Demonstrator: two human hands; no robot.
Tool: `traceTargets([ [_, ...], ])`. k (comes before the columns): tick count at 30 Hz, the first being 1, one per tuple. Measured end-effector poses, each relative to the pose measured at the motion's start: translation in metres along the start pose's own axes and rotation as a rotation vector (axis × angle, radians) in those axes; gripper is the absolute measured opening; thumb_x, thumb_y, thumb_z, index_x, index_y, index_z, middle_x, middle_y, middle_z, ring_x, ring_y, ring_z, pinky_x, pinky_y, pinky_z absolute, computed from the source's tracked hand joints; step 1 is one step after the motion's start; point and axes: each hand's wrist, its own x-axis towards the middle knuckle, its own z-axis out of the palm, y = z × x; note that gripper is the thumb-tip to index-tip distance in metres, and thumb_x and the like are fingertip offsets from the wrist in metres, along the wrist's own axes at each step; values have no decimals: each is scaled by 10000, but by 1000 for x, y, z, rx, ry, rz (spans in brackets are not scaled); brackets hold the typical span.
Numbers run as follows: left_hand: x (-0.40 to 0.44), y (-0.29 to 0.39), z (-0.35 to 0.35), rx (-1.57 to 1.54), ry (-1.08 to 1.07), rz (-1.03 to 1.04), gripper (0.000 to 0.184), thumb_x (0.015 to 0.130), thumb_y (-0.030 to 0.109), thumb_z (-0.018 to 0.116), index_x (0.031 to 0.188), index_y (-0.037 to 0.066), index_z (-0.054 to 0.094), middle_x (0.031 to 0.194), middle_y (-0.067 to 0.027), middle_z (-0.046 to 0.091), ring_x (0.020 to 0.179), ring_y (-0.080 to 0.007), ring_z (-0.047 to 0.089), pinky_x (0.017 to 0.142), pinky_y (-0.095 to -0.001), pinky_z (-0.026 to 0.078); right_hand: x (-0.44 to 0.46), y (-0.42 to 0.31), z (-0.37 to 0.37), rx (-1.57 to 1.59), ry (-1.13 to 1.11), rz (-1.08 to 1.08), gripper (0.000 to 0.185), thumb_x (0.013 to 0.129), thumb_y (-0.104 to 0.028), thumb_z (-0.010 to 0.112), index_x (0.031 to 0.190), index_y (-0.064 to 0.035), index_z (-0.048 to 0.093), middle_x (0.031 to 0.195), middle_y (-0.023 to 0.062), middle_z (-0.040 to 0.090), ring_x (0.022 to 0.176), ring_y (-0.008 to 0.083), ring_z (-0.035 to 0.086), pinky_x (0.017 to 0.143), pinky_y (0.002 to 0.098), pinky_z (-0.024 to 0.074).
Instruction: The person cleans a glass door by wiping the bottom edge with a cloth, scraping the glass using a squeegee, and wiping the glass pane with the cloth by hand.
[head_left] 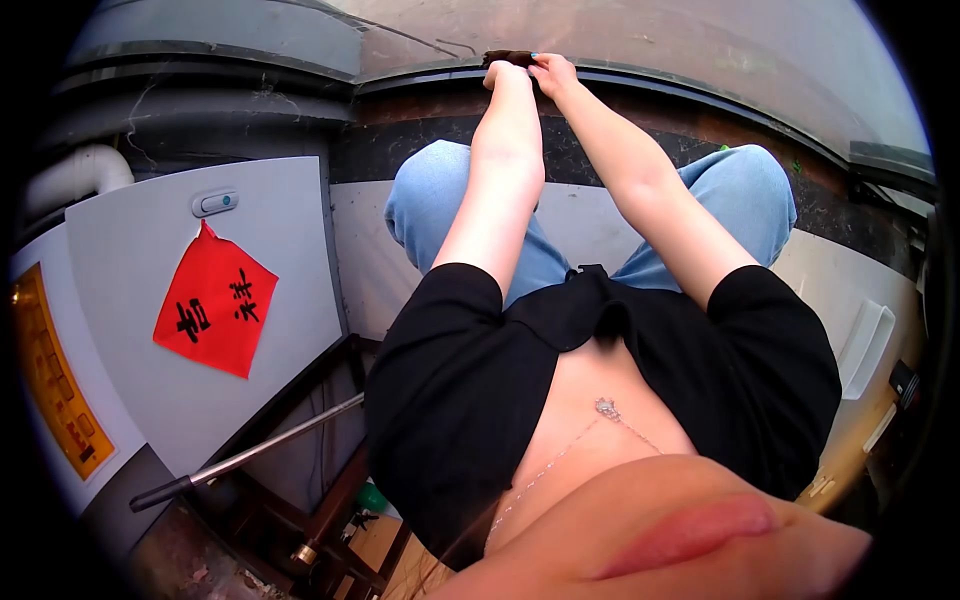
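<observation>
Both my arms reach out toward the window ledge at the top of the head view. My left hand (507, 72) is closed on a small dark brown item (509, 57), whose exact kind I cannot make out. From the right, my right hand (553, 75) meets the same item, its fingers pressed together at the item's right end. The two hands are close together, just above the dark window frame. Most of the fingertips are small or hidden at this distance.
A pale cabinet door (120, 300) with a red paper (216, 300) stands at the left. Below it a metal rod (270, 443) slants. My jeans-clad knees (430, 190) are bent before a pale panel (362, 250). A white handle (866, 350) is at the right.
</observation>
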Motion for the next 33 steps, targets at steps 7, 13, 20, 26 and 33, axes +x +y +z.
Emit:
traceTargets([
  [7, 15, -40, 4, 115, -148, 245, 275, 706, 35, 307, 839, -122, 489, 897, -208, 513, 741, -262, 532, 651, -330, 447, -8, -7, -10, 214, 130, -205, 252, 643, 98, 397, 895, 120, 399, 907, 176, 431, 865, 278, 441, 831, 354, 356],
  [13, 11, -87, 21, 110, -454, -162, 158, 708, 34, 340, 790, -6, 468, 760, -139, 506, 591, -253, 519, 472, -341, 451, -19, -35, -35, -102, 294, -267, 269, 653, 107, 447, 904, 24, 499, 803, 141, 503, 677, 246, 522, 576, 304, 468],
  [20, 26, -26, 5, -39, -360, -101, 148, 642, -15, 443, 780, -67, 438, 812, -166, 488, 721, -293, 489, 642, -403, 405, -29, -2, 5, -270, -16, 87, 187, 684, 23, 476, 865, -23, 489, 777, 90, 515, 675, 176, 509, 586, 280, 421],
  [26, 74, 7, 0, 166, -408, -5, 130, 699, -26, 409, 817, -71, 440, 826, -162, 490, 679, -258, 490, 573, -383, 404, -35, 32, 24, -219, -173, 158, 184, 704, -22, 457, 879, -77, 460, 779, 45, 488, 638, 132, 476, 550, 250, 380],
  [33, 42, -14, -9, 146, -242, 739, 253, 656, -48, 537, 903, -68, 481, 879, -165, 528, 735, -228, 527, 635, -310, 424, -30, 29, 18, -250, -207, -93, 363, 704, 10, 462, 1061, 34, 404, 901, 162, 511, 759, 170, 523, 661, 262, 427],
])
